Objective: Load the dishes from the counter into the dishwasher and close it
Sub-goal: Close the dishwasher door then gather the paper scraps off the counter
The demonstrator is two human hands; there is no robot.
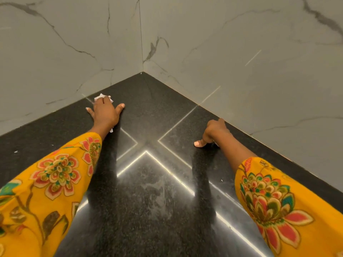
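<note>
On black counter (148, 182): left hand (105, 114) presses white tissue (101, 97); right hand (213, 132) curled.

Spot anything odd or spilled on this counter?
A pale smear clouds the black counter in the near middle, like residue. The left hand presses a white tissue near the wall. No dishes in view.

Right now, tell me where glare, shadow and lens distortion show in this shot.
Head view: bright strip-light glare streaks cross the black counter; both forearms cast dark shadows on it; wide-angle bending stretches the sleeves at the lower corners; the left hand and right hand look sharp.
</note>
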